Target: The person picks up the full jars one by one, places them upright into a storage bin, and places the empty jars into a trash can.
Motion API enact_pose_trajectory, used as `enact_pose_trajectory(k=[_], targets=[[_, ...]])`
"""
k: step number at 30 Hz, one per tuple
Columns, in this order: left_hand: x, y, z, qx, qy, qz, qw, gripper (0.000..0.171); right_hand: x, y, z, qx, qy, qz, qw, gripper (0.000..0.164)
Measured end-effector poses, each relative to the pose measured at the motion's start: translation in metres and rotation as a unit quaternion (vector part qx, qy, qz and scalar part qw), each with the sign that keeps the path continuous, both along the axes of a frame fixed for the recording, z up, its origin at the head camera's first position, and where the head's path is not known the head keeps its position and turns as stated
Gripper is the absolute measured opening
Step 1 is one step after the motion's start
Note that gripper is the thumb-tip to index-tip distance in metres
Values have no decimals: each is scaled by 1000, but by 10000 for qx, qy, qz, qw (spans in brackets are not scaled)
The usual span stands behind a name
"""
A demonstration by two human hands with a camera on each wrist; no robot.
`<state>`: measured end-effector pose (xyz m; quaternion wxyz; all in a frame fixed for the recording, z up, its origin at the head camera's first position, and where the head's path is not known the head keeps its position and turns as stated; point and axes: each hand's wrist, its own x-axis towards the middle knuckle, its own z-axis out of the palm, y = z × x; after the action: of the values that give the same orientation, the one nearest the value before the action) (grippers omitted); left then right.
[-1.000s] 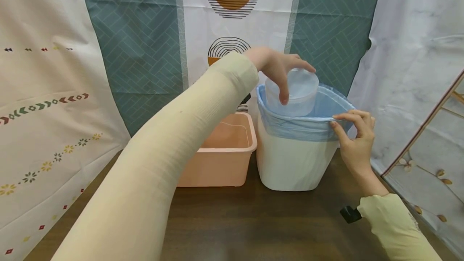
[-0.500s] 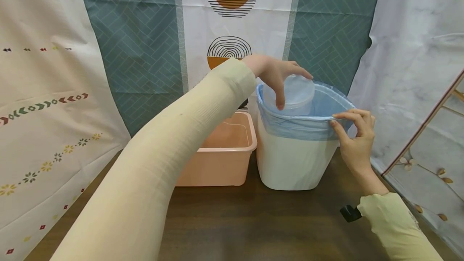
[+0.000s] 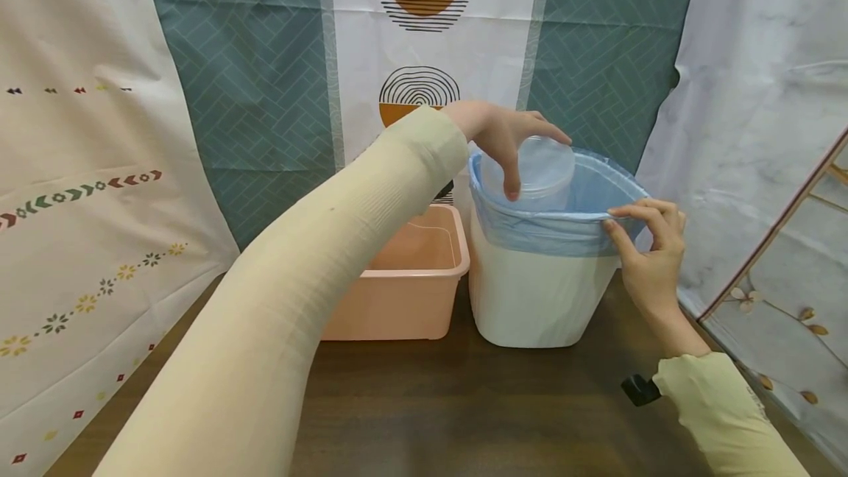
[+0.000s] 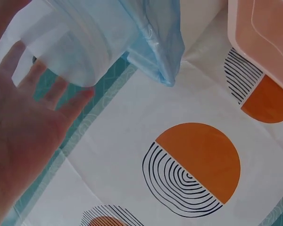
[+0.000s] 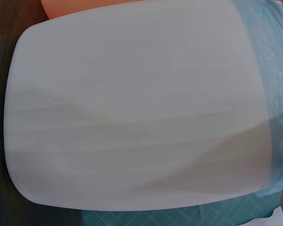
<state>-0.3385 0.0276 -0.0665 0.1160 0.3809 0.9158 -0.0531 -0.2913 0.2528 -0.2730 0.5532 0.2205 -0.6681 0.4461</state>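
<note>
In the head view, my left hand reaches across and grips a clear, round plastic container, thumb on the near side and fingers over the far side. The lower part of the container sits inside the mouth of a white trash bin lined with a light blue trash bag. My right hand pinches the bag's folded edge at the bin's right front rim. From the left wrist, spread fingers lie along the container's end. The right wrist view mostly shows the bin's wall.
A peach plastic basin stands just left of the bin on a dark wooden table. Patterned cloth hangs behind, with more fabric on both sides. My left forearm covers part of the basin.
My left hand and the container have come down slightly, deeper into the bin's mouth, then stayed still over the last half second. The right hand keeps its place on the bag.
</note>
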Motion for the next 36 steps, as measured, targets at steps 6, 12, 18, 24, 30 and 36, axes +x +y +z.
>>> enact_pose_trajectory(k=[6,12,18,24,30,36], targets=[[-3,-5,-3,69,-140,-45,9999,114,4,-4,4,-16,0,20,10000,14],[-9,-21,-15,572,-274,-300,9975,110,9,-9,6,7,-33,-6,10000,13],[-15,-42,-24,976,-230,-572,9933,105,11,-9,7,29,-5,14,10000,13],[-11,-67,-36,1136,255,-587,9915,94,9,1,8,213,-178,-83,9996,15],[-3,-93,-52,1735,780,-660,9795,88,7,12,7,635,-407,-450,9961,25],[22,-126,-78,2295,1607,-821,9564,81,25,3,14,1264,-404,-569,9895,34]])
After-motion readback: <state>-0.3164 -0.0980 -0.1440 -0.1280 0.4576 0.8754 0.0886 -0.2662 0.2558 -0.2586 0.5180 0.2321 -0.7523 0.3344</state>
